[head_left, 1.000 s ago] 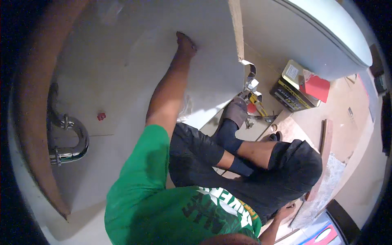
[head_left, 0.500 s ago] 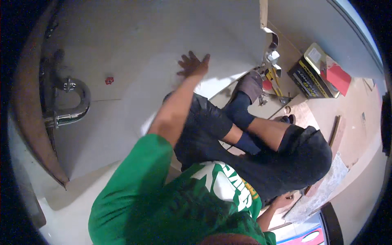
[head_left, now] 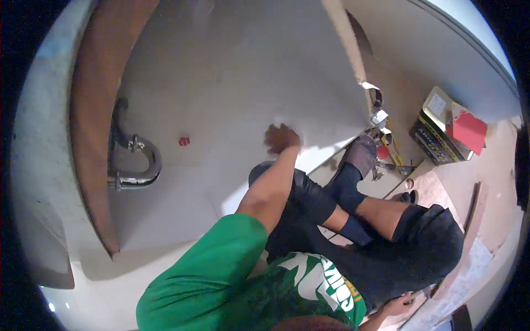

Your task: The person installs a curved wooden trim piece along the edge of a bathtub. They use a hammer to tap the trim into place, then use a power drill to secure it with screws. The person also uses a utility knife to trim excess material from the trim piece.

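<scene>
My left hand (head_left: pixel 280 140) is on the pale grey panel (head_left: pixel 237 77), its fingers spread and slightly blurred; I cannot make out anything in it. To its left are a red knob (head_left: pixel 184 141) and a curved chrome pipe (head_left: pixel 146 171). My right hand (head_left: pixel 401 303) is low on the right beside my dark trousers, fingers curled on something small that I cannot make out, near a long wooden strip (head_left: pixel 475 215).
A brown board edge (head_left: pixel 96 127) runs down the left. On the right are a tin (head_left: pixel 433 138) with red sheet on it, yellow-handled tools (head_left: pixel 392 149) by my foot, metal hinges (head_left: pixel 378 117) on the panel's edge and a white curved panel (head_left: pixel 441 38).
My left hand has moved down the panel toward my body, its fingers spreading. The view has shifted. My right hand stays low by my trousers.
</scene>
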`<state>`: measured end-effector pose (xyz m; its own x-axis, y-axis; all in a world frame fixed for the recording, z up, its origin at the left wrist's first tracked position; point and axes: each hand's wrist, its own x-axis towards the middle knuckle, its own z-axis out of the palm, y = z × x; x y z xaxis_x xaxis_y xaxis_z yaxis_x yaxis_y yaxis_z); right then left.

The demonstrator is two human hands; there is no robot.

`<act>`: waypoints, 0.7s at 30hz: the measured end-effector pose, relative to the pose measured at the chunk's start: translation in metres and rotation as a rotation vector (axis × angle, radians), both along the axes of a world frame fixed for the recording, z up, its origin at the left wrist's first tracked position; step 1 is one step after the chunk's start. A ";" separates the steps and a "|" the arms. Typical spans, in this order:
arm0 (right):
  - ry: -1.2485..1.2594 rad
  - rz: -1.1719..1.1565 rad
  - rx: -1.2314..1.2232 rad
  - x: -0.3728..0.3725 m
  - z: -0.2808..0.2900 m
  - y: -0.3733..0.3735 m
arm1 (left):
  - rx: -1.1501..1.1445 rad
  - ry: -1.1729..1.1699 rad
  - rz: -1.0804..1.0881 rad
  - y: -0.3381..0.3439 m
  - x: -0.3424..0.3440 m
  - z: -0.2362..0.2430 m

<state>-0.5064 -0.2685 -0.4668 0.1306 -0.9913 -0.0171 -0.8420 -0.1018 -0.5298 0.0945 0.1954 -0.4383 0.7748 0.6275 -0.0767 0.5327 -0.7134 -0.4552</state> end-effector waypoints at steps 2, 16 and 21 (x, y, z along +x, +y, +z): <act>0.002 -0.044 -0.025 0.002 0.006 0.006 | -0.385 -0.446 -0.045 -0.047 0.013 0.043; 0.110 -0.007 -0.059 0.018 0.020 0.007 | -1.439 -0.983 -0.161 -0.105 0.145 0.073; 0.089 -0.012 -0.029 0.029 0.017 0.013 | -1.773 -1.160 -0.321 -0.089 0.204 0.189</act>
